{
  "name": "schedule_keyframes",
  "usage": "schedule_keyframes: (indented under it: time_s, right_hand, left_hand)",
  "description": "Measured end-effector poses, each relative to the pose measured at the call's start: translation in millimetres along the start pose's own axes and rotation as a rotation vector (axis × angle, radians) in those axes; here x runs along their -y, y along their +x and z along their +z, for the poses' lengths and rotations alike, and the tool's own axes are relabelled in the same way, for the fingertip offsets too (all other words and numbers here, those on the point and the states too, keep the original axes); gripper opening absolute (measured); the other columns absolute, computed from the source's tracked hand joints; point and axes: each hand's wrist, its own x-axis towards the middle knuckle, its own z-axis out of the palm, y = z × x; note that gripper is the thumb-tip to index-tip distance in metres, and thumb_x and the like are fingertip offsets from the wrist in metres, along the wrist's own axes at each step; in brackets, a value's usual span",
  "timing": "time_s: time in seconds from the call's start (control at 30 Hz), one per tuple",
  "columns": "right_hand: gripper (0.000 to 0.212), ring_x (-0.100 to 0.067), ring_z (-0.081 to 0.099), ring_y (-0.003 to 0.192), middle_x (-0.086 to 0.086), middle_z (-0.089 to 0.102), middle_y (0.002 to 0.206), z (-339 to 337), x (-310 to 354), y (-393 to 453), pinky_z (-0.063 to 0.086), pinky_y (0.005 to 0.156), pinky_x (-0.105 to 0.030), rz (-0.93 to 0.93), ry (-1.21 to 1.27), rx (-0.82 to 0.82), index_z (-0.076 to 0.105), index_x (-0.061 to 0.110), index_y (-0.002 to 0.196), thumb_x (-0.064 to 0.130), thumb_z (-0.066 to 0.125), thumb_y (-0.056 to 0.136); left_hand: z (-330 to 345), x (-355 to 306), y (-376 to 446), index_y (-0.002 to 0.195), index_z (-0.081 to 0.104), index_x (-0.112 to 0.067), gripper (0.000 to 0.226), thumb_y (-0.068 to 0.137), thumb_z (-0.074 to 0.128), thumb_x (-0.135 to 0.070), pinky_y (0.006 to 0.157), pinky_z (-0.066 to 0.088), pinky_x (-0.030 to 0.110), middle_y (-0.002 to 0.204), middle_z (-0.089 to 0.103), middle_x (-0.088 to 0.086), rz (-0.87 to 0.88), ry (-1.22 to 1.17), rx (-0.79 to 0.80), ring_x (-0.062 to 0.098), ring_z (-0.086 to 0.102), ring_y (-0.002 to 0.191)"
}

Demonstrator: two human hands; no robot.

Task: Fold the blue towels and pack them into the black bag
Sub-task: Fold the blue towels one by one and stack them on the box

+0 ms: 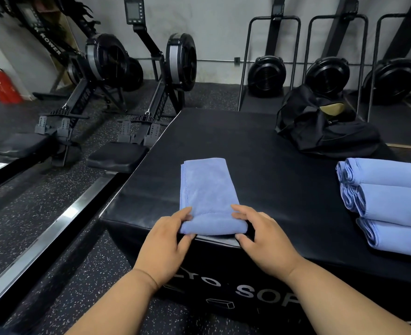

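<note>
A soft blue microfibre towel (206,189), folded into a long narrow strip, lies on the near left part of the black padded bench (260,146), running from the near edge away toward the far side. Its near end is turned over into a thick roll right at the bench's edge. The left hand (164,247) pinches the left end of that roll, fingers curled over the top and thumb tucked beneath. The right hand (262,240) grips the right end the same way, fingers on the cloth and thumb under the fold. On the right side of the bench three rolled blue towels (390,204) lie side by side, touching one another, their spiral ends facing left. Beyond them, at the far right corner of the bench, a slumped black fabric bag (320,126) sits with its top gaping, a tan lining showing inside. White lettering marks the bench's near face. To the left, on the speckled rubber floor (54,238), two black rowing machines (103,76) stand side by side, and a red fire extinguisher (1,85) stands by the far left wall.
</note>
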Motion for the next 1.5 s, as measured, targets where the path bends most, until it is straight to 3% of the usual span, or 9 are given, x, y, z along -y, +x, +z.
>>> schedule_keyframes:
  time_s: [0.17,0.3,0.53,0.8,1.0,1.1,1.23,1.4,1.5]
  right_hand:
    - [0.059,-0.002,0.058,0.120,0.019,0.071,0.114,-7,1,12,0.044,0.104,-0.026,0.114,0.256,-0.031,0.045,0.057,0.141,0.026,0.067,0.097]
    - [0.052,-0.010,0.064,0.100,0.004,0.069,0.099,-15,7,15,0.045,0.087,-0.011,0.143,0.394,-0.068,0.049,0.062,0.131,0.025,0.068,0.099]
    - [0.048,-0.020,0.063,0.091,-0.004,0.066,0.096,-2,5,22,0.051,0.088,-0.028,0.159,0.431,-0.040,0.051,0.058,0.134,0.026,0.066,0.100]
    - [0.037,-0.004,0.046,0.065,0.016,0.046,0.069,2,10,24,0.045,0.067,-0.017,0.219,0.414,-0.060,0.058,0.051,0.126,0.025,0.067,0.101]
    - [0.031,-0.004,0.045,0.061,0.017,0.054,0.076,5,13,21,0.047,0.067,-0.018,0.271,0.409,-0.141,0.064,0.045,0.118,0.024,0.072,0.097]
    - [0.032,-0.004,0.053,0.070,0.019,0.057,0.095,7,13,21,0.048,0.075,-0.019,0.273,0.342,-0.147,0.064,0.048,0.117,0.028,0.074,0.094]
    - [0.037,-0.003,0.056,0.090,0.023,0.050,0.107,10,14,19,0.045,0.081,-0.012,0.239,0.312,-0.182,0.062,0.052,0.116,0.026,0.076,0.093]
    - [0.046,-0.001,0.054,0.122,0.030,0.057,0.125,8,18,15,0.041,0.100,-0.012,0.082,0.212,-0.203,0.066,0.048,0.117,0.008,0.069,0.094]
    - [0.053,0.003,0.059,0.121,0.034,0.064,0.121,7,20,13,0.043,0.103,-0.012,0.049,0.218,-0.151,0.066,0.050,0.117,0.002,0.062,0.095]
  left_hand:
    - [-6,3,3,0.135,0.052,-0.053,0.041,0.100,0.065,-0.037,0.091,0.054,0.035,0.106,0.069,-0.022,-0.131,-0.181,-0.037,0.005,0.064,0.105]
    - [-8,2,3,0.125,0.057,-0.052,0.039,0.100,0.067,-0.024,0.088,0.055,0.043,0.095,0.071,-0.013,-0.126,-0.317,-0.015,0.016,0.067,0.089]
    - [-4,-2,10,0.145,0.042,-0.052,0.074,0.078,0.073,-0.044,0.108,0.045,0.033,0.132,0.062,-0.021,-0.100,-0.341,0.049,0.009,0.057,0.128]
    - [-3,-5,19,0.144,0.041,-0.057,0.048,0.103,0.060,-0.043,0.104,0.051,0.038,0.131,0.066,-0.025,-0.237,-0.459,0.061,0.002,0.064,0.120]
    - [-2,-16,16,0.140,0.045,-0.048,0.041,0.101,0.057,-0.048,0.085,0.053,0.029,0.102,0.070,-0.026,-0.259,-0.293,-0.040,-0.005,0.064,0.098]
    - [0,-19,16,0.145,0.040,-0.042,0.063,0.092,0.073,-0.040,0.074,0.051,0.027,0.089,0.064,-0.016,-0.337,-0.299,-0.130,0.003,0.064,0.085]
    - [0,-16,15,0.129,0.045,-0.057,0.066,0.086,0.082,-0.023,0.092,0.048,0.022,0.115,0.061,-0.026,-0.274,-0.330,-0.208,0.000,0.061,0.110]
    - [-11,-10,12,0.130,0.055,-0.047,0.051,0.095,0.072,-0.013,0.099,0.047,0.025,0.112,0.069,-0.035,-0.077,-0.177,-0.056,0.003,0.064,0.117]
    - [-16,-6,12,0.138,0.053,-0.049,0.049,0.100,0.069,-0.023,0.102,0.045,0.025,0.118,0.068,-0.036,-0.090,-0.232,0.068,-0.005,0.059,0.123]
